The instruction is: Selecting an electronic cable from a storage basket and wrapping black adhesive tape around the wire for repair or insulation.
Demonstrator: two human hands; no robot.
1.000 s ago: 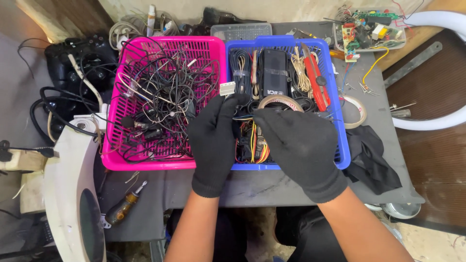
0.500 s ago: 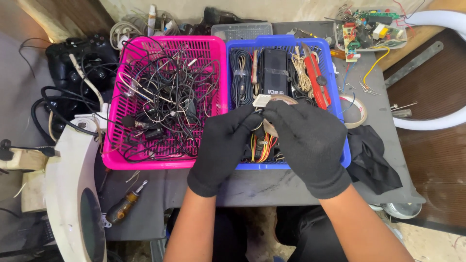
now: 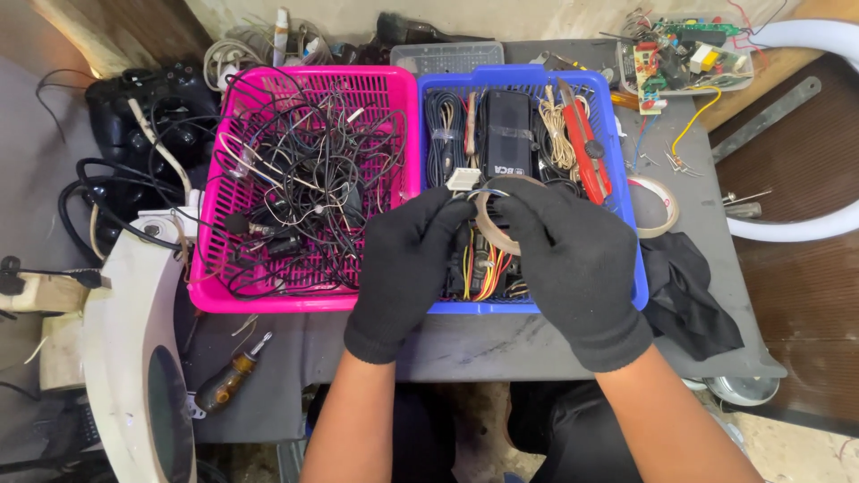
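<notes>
We are looking down at a grey desk (image 3: pixel 573 344) carrying two plastic baskets side by side, touching. The pink basket (image 3: pixel 304 300) on the left is holding a loose tangle of thin black and white wires (image 3: pixel 304 170). The blue basket (image 3: pixel 626 161) on the right is holding coiled cables, a black rectangular box (image 3: pixel 508 134), a bundle of pale cord (image 3: pixel 559 134), a red utility knife (image 3: pixel 586 148) and, at the near end, coloured wires (image 3: pixel 483 273) showing between our hands.

Both hands are gloved in black and working close together over the near half of the blue basket. The right hand (image 3: pixel 582 264) is gripping a ring of tape (image 3: pixel 492 224), held on edge. The left hand (image 3: pixel 407 268) is pinching a small white connector (image 3: pixel 463 179) just beside the ring's far rim; thin wires are running from it, but we cannot tell where they lead.

The hands are hiding much of the blue basket's near contents. A second tape roll (image 3: pixel 660 207) is lying on the desk just right of the basket, beside a black cloth (image 3: pixel 684 291). A circuit board (image 3: pixel 684 58) is sitting at the far right. A screwdriver (image 3: pixel 228 376) is lying near left. A white curved casing (image 3: pixel 125 349) is cut off by the near left edge.
</notes>
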